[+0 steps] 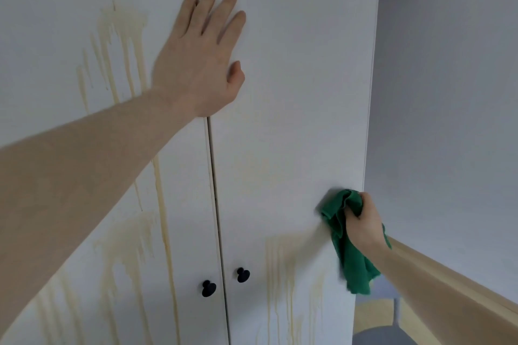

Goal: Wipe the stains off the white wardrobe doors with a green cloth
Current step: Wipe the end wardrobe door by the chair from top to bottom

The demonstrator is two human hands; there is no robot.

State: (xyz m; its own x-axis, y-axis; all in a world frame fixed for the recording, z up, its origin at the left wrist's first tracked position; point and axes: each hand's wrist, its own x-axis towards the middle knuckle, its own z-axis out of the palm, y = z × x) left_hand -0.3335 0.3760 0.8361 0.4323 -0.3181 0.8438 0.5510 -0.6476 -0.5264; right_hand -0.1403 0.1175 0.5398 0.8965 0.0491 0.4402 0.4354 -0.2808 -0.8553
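stained wardrobe doors (294,92); right hand (364,225) hides green cloth's (353,263) middle.

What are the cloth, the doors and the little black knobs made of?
Cloth: soft fabric, maybe microfibre; it bunches and droops from the right hand.
Doors: probably painted or laminated board; flat, matte white.
Knobs: black, smooth; plastic or metal, can't tell.

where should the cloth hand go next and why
Probably down and a little left. The right hand grips the green cloth against the right door, whose upper part looks nearly clean, while yellowish drip stains begin just below and left of the cloth. The left hand lies flat across the door gap, bracing.
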